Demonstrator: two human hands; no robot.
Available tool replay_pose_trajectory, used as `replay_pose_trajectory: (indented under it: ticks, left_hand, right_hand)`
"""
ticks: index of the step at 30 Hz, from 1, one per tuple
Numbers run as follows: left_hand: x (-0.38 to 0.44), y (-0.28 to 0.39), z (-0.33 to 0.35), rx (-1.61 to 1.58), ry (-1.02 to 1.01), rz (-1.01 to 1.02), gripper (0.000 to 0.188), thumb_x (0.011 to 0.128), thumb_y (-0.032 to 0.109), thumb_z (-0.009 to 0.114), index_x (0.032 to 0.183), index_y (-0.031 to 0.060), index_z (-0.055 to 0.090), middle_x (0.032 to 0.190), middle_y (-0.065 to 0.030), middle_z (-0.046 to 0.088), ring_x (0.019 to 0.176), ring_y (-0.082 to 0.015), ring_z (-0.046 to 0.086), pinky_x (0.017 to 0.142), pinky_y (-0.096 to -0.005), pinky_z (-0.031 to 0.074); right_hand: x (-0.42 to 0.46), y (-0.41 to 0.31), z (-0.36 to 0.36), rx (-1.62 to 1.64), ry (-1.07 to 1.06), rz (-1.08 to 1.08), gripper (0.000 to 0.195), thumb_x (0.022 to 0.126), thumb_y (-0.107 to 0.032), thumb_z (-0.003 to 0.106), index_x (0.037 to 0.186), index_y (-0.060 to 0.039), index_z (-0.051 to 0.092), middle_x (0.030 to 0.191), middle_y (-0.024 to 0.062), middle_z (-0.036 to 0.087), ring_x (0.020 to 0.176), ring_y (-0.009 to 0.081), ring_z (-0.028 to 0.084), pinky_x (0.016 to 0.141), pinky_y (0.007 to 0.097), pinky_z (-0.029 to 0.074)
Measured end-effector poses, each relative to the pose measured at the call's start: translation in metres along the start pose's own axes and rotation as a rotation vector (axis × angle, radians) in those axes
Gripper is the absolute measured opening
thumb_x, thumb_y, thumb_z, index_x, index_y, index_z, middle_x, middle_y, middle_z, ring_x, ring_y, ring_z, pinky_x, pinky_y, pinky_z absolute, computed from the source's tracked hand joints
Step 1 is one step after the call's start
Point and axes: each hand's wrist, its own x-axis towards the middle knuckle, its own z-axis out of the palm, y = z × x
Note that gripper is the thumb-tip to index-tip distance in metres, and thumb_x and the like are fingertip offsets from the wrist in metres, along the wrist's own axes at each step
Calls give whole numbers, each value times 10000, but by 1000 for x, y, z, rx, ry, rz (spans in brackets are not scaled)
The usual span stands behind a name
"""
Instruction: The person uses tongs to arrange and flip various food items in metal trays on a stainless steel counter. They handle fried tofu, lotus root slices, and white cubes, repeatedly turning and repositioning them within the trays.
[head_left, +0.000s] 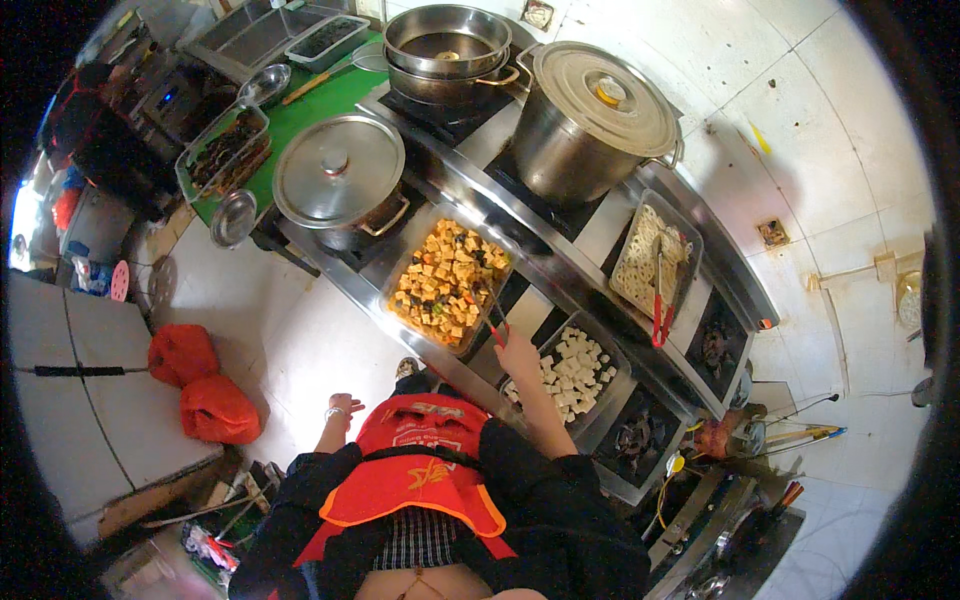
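Note:
My right hand (517, 356) grips the red handles of metal tongs (493, 319), whose tips reach among orange-brown cubes, which look like tofu, in a clear rectangular tub (391, 300). Dark bits and some green and red pieces are mixed with the cubes. Under and beside my right forearm sits another clear tub (619, 382) of white cubes (577, 375). My left hand (346, 405) hangs over the floor at my side, fingers apart and holding nothing. A lidded steel pot (337, 172) stands beyond the orange cubes.
A tall lidded stockpot (592, 120) and stacked steel pans (448, 56) stand on the back burners. At right, red-handled tongs (660, 300) lie on a tub of pale slices (645, 255). A green table (322, 101) holds more tubs; red bundles (217, 409) lie at lower left. Someone in dark clothes (112, 142) stands upper left.

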Motion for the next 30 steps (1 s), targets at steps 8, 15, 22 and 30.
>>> replay_pose_trajectory:
  ticks: [8,15,22,30]
  left_hand:
    - [-25,16,16,33,24,16,288,848,148,282,1083,32,401,1007,-104,559,791,-183,598,608,-283,370]
    - [-29,10,11,96,45,-51,354,891,223,229,1092,38,453,1119,-42,525,959,-122,530,856,-265,373]
    - [-21,6,9,88,12,-90,374,888,231,216,1078,13,452,1140,-54,509,917,-107,549,884,-218,357]
    - [-13,-7,4,-24,64,36,268,821,131,342,1069,40,392,915,-147,581,709,-219,614,431,-268,339]
  right_hand:
    - [-11,3,-3,0,-32,17,515,722,-282,592,1174,-134,394,835,155,596,759,323,577,645,405,467]
    - [-7,12,-7,64,29,40,502,723,-263,585,1174,-152,396,862,151,593,789,321,571,677,399,459]
    - [10,-5,-4,-53,-23,19,487,741,-265,570,1184,-167,392,881,126,596,815,313,568,700,394,456]
    - [8,-10,-20,-100,18,-14,575,734,-283,577,1238,-130,346,863,133,597,794,299,577,667,387,465]
